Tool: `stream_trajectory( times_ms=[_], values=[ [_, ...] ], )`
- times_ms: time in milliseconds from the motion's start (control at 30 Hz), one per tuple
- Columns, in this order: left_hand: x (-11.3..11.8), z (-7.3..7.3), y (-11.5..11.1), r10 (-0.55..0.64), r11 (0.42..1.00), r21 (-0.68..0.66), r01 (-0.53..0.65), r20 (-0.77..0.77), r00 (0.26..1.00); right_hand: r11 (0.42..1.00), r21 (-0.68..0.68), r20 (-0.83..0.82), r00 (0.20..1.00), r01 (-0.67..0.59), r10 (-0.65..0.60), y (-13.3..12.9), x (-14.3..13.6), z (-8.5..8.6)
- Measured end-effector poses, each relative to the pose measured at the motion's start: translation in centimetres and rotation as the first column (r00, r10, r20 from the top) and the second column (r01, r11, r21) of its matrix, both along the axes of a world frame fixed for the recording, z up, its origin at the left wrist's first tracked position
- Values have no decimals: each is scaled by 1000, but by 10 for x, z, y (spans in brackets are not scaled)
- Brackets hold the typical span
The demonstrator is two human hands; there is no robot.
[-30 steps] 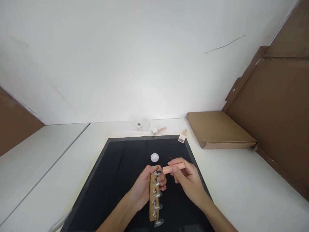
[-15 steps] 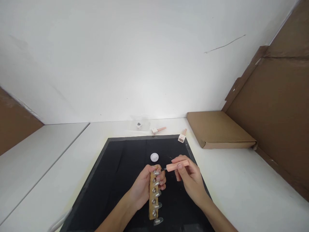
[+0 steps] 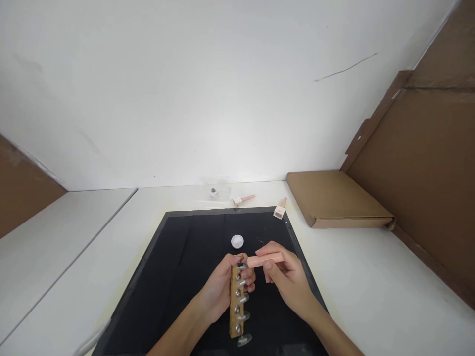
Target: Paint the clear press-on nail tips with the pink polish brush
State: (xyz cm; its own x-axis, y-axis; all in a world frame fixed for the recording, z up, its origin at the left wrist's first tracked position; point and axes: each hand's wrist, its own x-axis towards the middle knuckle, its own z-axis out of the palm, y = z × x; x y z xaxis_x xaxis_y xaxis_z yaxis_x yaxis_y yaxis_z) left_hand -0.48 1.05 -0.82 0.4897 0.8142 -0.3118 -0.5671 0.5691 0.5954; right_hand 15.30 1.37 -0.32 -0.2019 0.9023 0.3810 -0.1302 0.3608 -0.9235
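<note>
A: From the head camera, what does the left hand (image 3: pixel 218 289) have?

B: Its fingers are curled round a narrow wooden strip (image 3: pixel 235 301), held above the black mat (image 3: pixel 178 277). A row of clear nail tips (image 3: pixel 243 299) on small metal mounts sticks out along the strip's right edge.

A: And the right hand (image 3: pixel 287 277)?

B: It pinches a peach-coloured brush handle (image 3: pixel 265 259) between thumb and fingers. The handle lies roughly level, pointing left, its end at the topmost nail tip on the strip. Whether the bristles touch the tip, I cannot tell.

A: What lies around them?

B: A small white round jar (image 3: pixel 237 241) sits on the mat just beyond the hands. On the white table (image 3: pixel 371 277) past the mat's far edge are two peach-capped polish bottles (image 3: pixel 280 210) and a small dark item in clear wrap (image 3: pixel 214 192). A flat cardboard box (image 3: pixel 336 198) lies to the right, near large cardboard sheets (image 3: pixel 426 173) leaning against the wall.
</note>
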Motion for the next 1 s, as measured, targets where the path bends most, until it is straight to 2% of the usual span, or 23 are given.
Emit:
stream_trajectory(
  times_ms=[167,367,833,1000],
  values=[
    [-1,-1,0,-25,999,40,24,21,999,994,39,44,993,106,-108,1,0,1],
    [-2,0,0,-33,998,50,31,34,999,985,24,17,985,172,-172,1,-1,1],
    [-3,-3,0,-47,999,26,45,84,995,982,-14,-5,982,189,-189,0,-2,3],
    [-3,-2,-1,-40,999,12,40,77,996,986,14,-21,986,167,-167,0,-1,1]
  ],
)
